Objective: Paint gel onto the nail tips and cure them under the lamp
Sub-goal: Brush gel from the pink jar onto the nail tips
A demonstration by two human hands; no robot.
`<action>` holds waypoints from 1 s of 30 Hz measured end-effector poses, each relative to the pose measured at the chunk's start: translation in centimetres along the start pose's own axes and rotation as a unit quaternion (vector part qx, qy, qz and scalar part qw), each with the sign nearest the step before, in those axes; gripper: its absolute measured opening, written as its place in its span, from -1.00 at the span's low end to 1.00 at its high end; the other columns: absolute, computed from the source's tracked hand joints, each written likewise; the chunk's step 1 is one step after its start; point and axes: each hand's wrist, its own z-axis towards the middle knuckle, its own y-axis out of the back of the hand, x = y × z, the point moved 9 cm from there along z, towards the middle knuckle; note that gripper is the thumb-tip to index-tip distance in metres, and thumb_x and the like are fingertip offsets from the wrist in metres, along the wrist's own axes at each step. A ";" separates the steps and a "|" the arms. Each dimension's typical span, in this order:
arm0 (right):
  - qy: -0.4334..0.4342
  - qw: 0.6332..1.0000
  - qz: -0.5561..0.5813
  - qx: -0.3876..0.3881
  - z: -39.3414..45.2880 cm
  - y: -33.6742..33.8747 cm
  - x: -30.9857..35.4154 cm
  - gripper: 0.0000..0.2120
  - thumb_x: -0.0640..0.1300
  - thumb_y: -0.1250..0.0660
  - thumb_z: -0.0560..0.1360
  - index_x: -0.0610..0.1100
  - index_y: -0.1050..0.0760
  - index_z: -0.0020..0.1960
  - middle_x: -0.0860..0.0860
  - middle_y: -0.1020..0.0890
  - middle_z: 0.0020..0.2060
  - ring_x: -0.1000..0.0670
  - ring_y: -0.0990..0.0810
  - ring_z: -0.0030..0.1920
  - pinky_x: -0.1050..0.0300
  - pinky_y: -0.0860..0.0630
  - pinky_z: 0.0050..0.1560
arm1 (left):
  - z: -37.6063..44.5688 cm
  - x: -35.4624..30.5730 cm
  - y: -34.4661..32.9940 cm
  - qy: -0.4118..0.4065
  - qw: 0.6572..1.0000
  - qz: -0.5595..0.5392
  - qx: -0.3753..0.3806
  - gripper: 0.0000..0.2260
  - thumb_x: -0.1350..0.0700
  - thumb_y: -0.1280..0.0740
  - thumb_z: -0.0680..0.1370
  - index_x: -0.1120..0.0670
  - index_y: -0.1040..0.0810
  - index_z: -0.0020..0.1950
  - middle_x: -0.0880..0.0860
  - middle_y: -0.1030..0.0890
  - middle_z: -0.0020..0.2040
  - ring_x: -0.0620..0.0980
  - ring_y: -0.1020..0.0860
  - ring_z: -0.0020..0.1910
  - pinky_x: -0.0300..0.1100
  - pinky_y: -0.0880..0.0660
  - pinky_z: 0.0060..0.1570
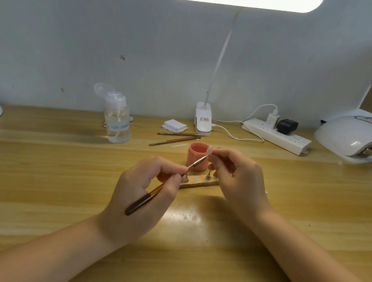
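The left hand (142, 188) grips a brush (155, 190), fingers curled round its handle. The right hand (235, 177) pinches a nail tip (209, 151) at the bristles, just above the pink gel pot (197, 156). A shaky stroke could smear gel onto the fingers. The curing lamp (354, 139) sits well apart, far right.

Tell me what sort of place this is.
Probably a nail-art workbench: a curing lamp sits at the desk's right edge, a pink gel pot stands mid-desk, and the hands paint a nail tip with a brush.
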 end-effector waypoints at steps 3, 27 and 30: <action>-0.002 1.000 0.000 0.006 0.0 -0.1 -0.2 -0.83 -0.26 -0.36 0.51 -0.16 -0.62 0.08 0.00 -0.68 -0.15 0.03 -0.64 -0.17 -0.01 -0.60 -0.17 | 0.1 -0.1 -0.1 -0.004 1.000 0.012 0.007 -0.81 0.07 -0.27 0.53 0.04 -0.61 0.08 -0.10 -0.67 -0.08 -0.09 -0.63 -0.04 -0.26 -0.54 -0.05; -0.219 0.969 0.082 -0.078 -0.1 2.6 -8.1 -0.90 -0.16 -0.40 0.50 0.01 -0.57 -0.03 0.06 -0.68 -0.16 0.09 -0.65 -0.10 0.02 -0.61 0.01 | 12.1 5.6 -3.2 0.206 0.947 0.237 0.068 -0.76 0.13 -0.28 0.50 0.25 -0.57 -0.29 0.22 -0.55 -0.32 0.05 -0.45 -0.36 -0.12 -0.37 -0.39; -0.210 0.972 0.066 -0.077 0.0 2.6 -8.2 -0.90 -0.13 -0.40 0.50 0.06 -0.57 -0.05 0.11 -0.67 -0.17 0.09 -0.64 -0.10 0.04 -0.60 0.01 | 12.5 7.0 -4.5 0.233 0.933 0.256 0.100 -0.80 0.13 -0.28 0.47 0.22 -0.57 -0.27 0.12 -0.49 -0.36 0.02 -0.43 -0.36 -0.15 -0.33 -0.39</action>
